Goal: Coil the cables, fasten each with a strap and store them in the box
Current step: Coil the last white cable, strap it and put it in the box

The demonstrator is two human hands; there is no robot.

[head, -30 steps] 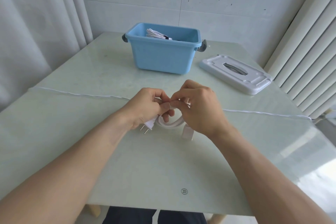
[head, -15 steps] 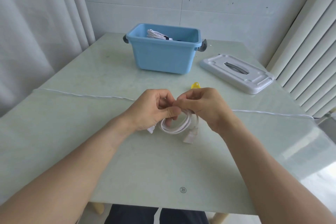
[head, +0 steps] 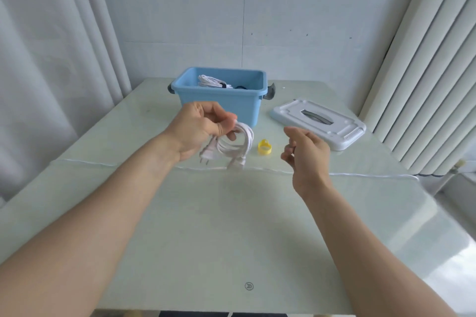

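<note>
Head view: coiled cable lifted in one hand, strap waiting on the counter.

Nearest, the right hand (head: 306,154) hovers with fingers loosely curled, holding nothing. Just beyond its fingers lies the small yellow loop strap (head: 264,147) on the pale glass counter (head: 231,226), probably its next pick. The left hand (head: 199,127) grips the coiled white power cable (head: 235,143) aloft, keeping the loops together. Farther off sit the open blue plastic box (head: 233,100), already holding a bundle, and its white lid (head: 319,122).
</note>
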